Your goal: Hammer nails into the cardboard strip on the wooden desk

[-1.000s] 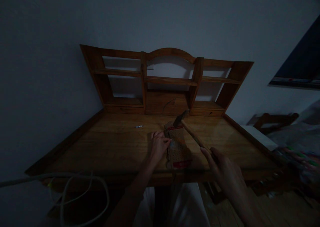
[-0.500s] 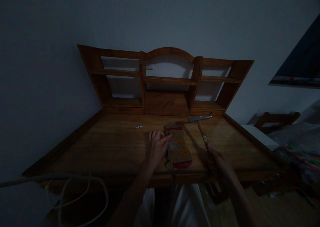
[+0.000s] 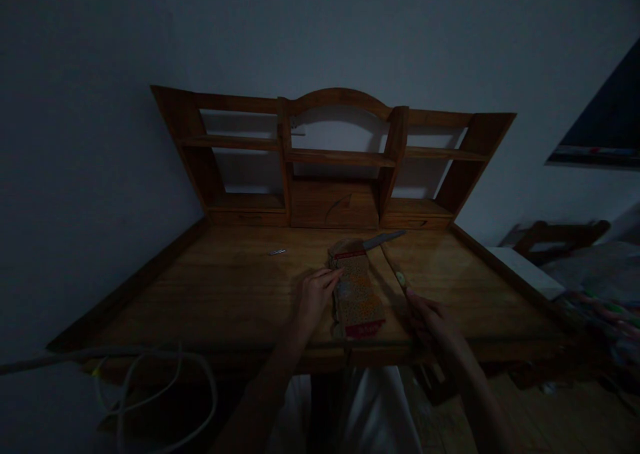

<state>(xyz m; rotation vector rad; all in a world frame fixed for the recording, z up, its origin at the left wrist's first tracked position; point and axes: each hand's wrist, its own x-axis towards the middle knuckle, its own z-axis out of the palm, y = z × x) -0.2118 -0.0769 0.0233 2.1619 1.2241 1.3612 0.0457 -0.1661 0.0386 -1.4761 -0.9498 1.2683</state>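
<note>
A worn piece of cardboard (image 3: 356,286) with an orange speckled print and red bands lies near the front of the desk. My left hand (image 3: 315,295) rests at its left side, thumb and index finger pinched together over the cardboard. Whatever sits between those fingertips is too small and dark to make out. My right hand (image 3: 429,315) is closed around the wooden handle of a hammer (image 3: 391,262). Its long metal head, tapering to the right, is near the cardboard's upper right corner; contact cannot be told. A small shiny metal piece (image 3: 277,251) lies left of the cardboard.
The wooden desk (image 3: 225,294) carries a shelf unit (image 3: 337,157) along its back, against the wall. A pale cable (image 3: 200,361) loops at the front left. Further right are a chair (image 3: 563,234) and a white surface (image 3: 525,271). The room is dim.
The hammer has swung left and its head has come closer to the cardboard's upper right corner. My right hand moved slightly left with it. My left hand stays at the cardboard.
</note>
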